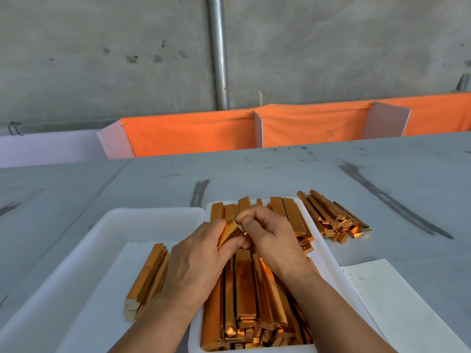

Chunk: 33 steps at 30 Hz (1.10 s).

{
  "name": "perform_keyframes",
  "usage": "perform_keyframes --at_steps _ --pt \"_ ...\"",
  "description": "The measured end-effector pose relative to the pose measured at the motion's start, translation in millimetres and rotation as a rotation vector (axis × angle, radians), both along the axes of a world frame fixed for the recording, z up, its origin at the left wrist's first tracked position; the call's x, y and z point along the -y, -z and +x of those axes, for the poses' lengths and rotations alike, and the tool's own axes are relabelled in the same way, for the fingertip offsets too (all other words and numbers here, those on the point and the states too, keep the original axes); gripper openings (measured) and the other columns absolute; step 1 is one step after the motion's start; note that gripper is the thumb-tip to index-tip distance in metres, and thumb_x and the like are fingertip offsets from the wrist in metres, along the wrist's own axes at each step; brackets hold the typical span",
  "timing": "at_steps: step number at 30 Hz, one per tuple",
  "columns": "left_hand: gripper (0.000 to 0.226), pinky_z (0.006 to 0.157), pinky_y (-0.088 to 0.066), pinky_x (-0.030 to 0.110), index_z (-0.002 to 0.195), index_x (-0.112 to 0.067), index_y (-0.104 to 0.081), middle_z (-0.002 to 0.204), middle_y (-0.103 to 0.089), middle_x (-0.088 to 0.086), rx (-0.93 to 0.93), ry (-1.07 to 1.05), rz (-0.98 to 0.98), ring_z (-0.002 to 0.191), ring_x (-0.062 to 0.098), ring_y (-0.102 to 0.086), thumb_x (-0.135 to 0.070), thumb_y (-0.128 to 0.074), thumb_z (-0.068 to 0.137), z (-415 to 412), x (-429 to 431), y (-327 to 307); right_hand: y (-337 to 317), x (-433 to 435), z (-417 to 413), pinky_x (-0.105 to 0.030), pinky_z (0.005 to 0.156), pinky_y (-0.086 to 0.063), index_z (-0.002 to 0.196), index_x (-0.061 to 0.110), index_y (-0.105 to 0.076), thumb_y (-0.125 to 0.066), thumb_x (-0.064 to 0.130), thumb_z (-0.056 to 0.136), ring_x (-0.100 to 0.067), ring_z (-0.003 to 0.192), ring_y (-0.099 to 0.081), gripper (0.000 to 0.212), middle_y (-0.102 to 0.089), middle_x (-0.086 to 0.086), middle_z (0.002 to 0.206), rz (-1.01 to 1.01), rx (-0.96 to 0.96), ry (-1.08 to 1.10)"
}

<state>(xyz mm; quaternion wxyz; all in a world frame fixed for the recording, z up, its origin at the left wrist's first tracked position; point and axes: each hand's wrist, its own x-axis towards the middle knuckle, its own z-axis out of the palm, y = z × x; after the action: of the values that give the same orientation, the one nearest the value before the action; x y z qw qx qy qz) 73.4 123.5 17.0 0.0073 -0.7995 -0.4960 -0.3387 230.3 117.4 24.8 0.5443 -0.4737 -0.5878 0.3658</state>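
While the left hand (201, 253) grips a gold box (229, 231), the right hand (270, 238) pinches its flap.

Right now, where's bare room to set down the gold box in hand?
Left tray: bare floor beyond its small stack. Table: open strip between both trays and the orange cloth. Crowded: right tray, packed full under the left hand and right hand gripping the gold box; its right side hemmed by the loose pile and the paper.

The white paper sheet (397, 301) bears faint handwritten figures: 4, 146, 9.
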Motion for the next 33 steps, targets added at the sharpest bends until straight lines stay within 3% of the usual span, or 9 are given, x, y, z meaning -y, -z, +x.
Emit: perform_keyframes --at_steps 4,7,12,19,21,22,26,33 --pt "0.038 0.049 -0.027 0.014 0.088 -0.034 -0.042 0.063 -0.039 -0.016 -0.006 0.002 0.007 0.054 0.002 -0.044 -0.072 -0.039 0.081 -0.4 0.2 1.1 1.1 -0.3 -1.3 -0.019 0.063 -0.055 0.097 0.034 -0.066 -0.063 0.013 0.096 -0.005 0.066 -0.066 0.021 -0.067 0.012 0.069 0.051 -0.016 0.022" --pt "0.042 0.050 -0.028 0.014 0.091 -0.035 -0.043 0.067 -0.041 -0.017 -0.013 0.004 -0.008 0.057 0.003 -0.046 -0.074 -0.034 0.080 -1.4 -0.8 2.0 -0.5 1.2 -2.5 -0.015 0.062 -0.053 0.094 0.037 -0.069 -0.064 0.010 0.095 0.001 0.071 -0.066 0.027 -0.068 0.021 0.075 0.070 -0.017 0.018" --pt "0.049 0.053 -0.039 0.017 0.095 -0.034 -0.045 0.071 -0.046 -0.014 -0.025 -0.003 0.000 0.063 0.005 -0.051 -0.077 -0.028 0.079 -1.4 -2.0 4.2 -2.6 3.0 -2.3 -0.014 0.066 -0.051 0.083 0.037 -0.071 -0.067 0.007 0.091 0.001 0.080 -0.062 0.031 -0.066 0.013 0.086 0.170 0.082 0.081" --pt "0.055 0.051 -0.038 0.018 0.098 -0.029 -0.053 0.070 -0.048 -0.013 0.016 -0.004 0.009 0.061 0.006 -0.051 -0.074 -0.029 0.080 -0.7 -2.3 3.1 0.9 2.1 -0.8 -0.024 0.085 -0.055 0.091 0.042 -0.073 -0.059 0.014 0.097 -0.003 0.100 -0.065 0.032 -0.070 0.012 0.103 0.040 0.029 0.007" --pt "0.053 0.051 -0.037 0.017 0.097 -0.029 -0.053 0.069 -0.048 -0.013 0.046 -0.008 0.001 0.061 0.004 -0.051 -0.074 -0.030 0.080 -0.9 -3.0 3.2 -0.1 2.0 -0.9 -0.017 0.077 -0.052 0.092 0.043 -0.076 -0.062 0.019 0.096 0.003 0.093 -0.066 0.027 -0.072 0.016 0.103 0.022 -0.009 -0.019" --pt "0.052 0.051 -0.038 0.018 0.096 -0.029 -0.053 0.069 -0.049 -0.013 0.068 -0.011 -0.008 0.061 0.004 -0.052 -0.074 -0.031 0.079 -1.0 -3.4 3.4 -0.2 1.9 -1.4 -0.016 0.076 -0.051 0.095 0.041 -0.077 -0.064 0.021 0.095 0.004 0.090 -0.066 0.024 -0.073 0.017 0.104 0.016 -0.020 -0.032" --pt "0.045 0.051 -0.046 0.021 0.090 -0.029 -0.049 0.066 -0.049 -0.011 0.132 -0.009 -0.021 0.059 0.006 -0.054 -0.070 -0.033 0.081 -1.0 -4.3 4.6 2.4 1.1 -3.9 -0.032 0.093 -0.055 0.109 0.025 -0.076 -0.067 0.017 0.093 -0.007 0.102 -0.068 0.020 -0.074 0.008 0.105 0.013 -0.024 -0.060" --pt "0.045 0.050 -0.041 0.017 0.090 -0.028 -0.050 0.065 -0.050 -0.010 0.153 0.007 -0.036 0.058 0.007 -0.054 -0.069 -0.035 0.082 -0.6 -3.9 4.2 3.4 0.1 -3.3 -0.034 0.091 -0.057 0.111 0.019 -0.076 -0.065 0.015 0.094 -0.009 0.099 -0.070 0.020 -0.075 0.004 0.104 0.012 -0.018 -0.063"
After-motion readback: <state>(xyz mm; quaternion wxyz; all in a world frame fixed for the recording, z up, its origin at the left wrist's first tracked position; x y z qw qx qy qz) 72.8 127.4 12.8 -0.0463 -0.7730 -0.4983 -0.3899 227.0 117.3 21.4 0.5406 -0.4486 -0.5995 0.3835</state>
